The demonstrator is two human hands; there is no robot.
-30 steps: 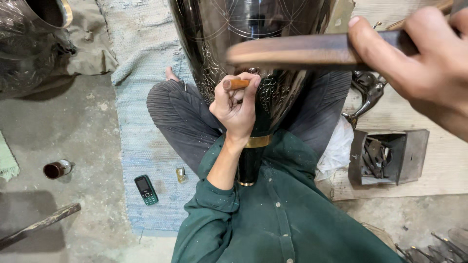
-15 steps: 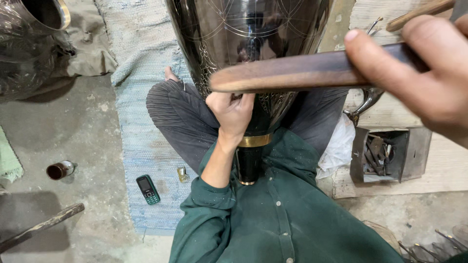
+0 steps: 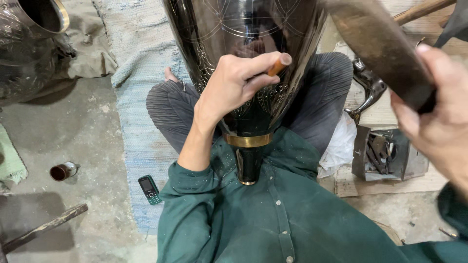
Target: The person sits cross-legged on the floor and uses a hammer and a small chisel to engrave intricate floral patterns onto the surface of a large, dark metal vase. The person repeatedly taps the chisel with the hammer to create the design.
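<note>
While my left hand [image 3: 234, 87] pinches a slim orange-tipped chisel [image 3: 279, 65] against the glossy black engraved vase [image 3: 243, 34] in my lap, my right hand [image 3: 438, 122] grips a smooth wooden mallet [image 3: 378, 44] near right.

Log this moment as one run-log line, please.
left hand: grips small wooden-handled tool against dark engraved vase | right hand: grips wooden mallet, raised | vase rests in lap

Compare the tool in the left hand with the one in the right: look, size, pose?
The small punch in the left hand is thin with an orange end, its tip against the dark engraved vessel. The wooden mallet in the right hand is far thicker, dark brown, raised clear of the vessel. Both are gripped firmly.
</note>
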